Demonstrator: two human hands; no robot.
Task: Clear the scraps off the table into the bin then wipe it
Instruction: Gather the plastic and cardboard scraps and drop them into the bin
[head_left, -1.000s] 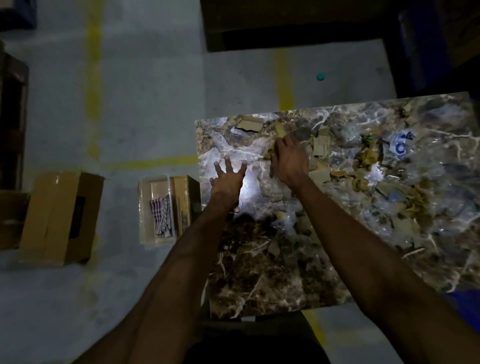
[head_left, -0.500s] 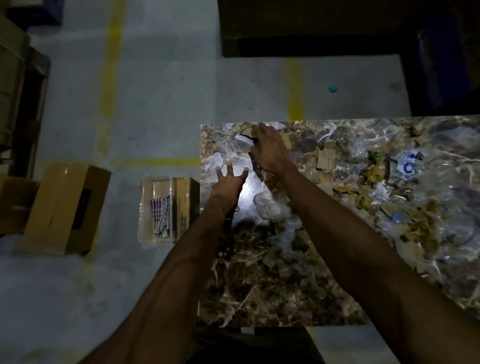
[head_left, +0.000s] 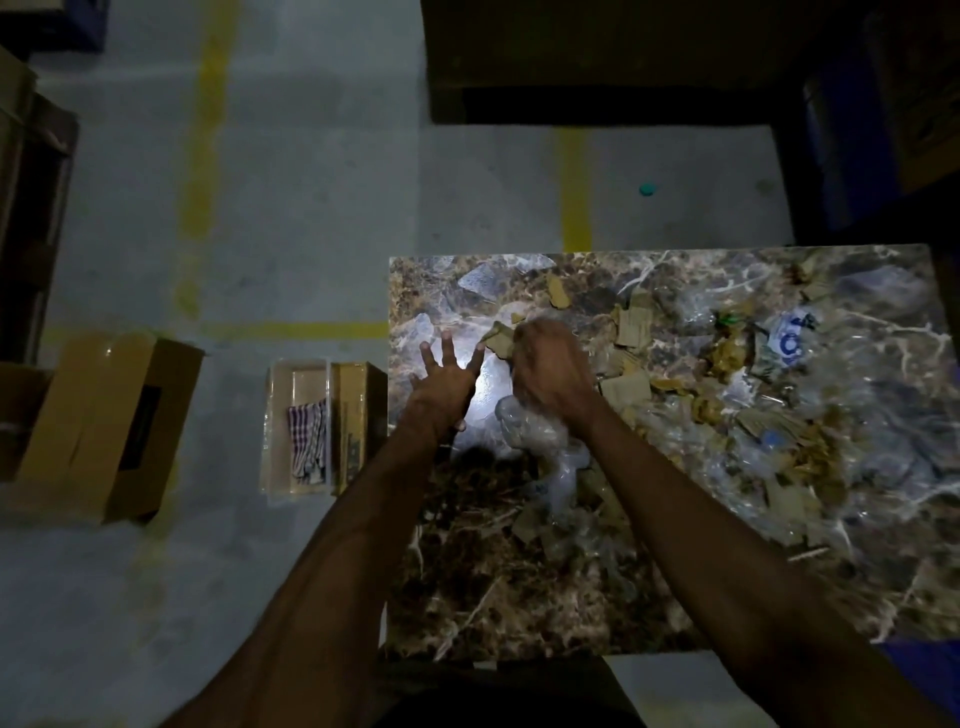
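Note:
A brown marble table (head_left: 493, 597) carries several cardboard scraps (head_left: 631, 325) and crumpled clear plastic (head_left: 561, 467), mostly on its right half. My left hand (head_left: 444, 382) lies flat near the table's left edge, fingers spread, holding nothing. My right hand (head_left: 550, 369) is just right of it, blurred, curled over a cardboard piece (head_left: 498, 338) with clear plastic bunched under the wrist. On the floor left of the table stands an open box (head_left: 363, 384) beside a clear tray (head_left: 280, 415) that holds a checked cloth (head_left: 307, 441).
A larger cardboard box (head_left: 104, 426) lies on the grey floor at the left. Yellow floor lines (head_left: 208, 156) run past it. A dark bulky object (head_left: 597, 62) stands beyond the table, blue crates (head_left: 852, 130) at the right. A small teal cap (head_left: 647, 189) lies on the floor.
My right hand went out to the table's far left corner, then drew back toward my left hand with a cardboard piece. My left hand stayed flat in place.

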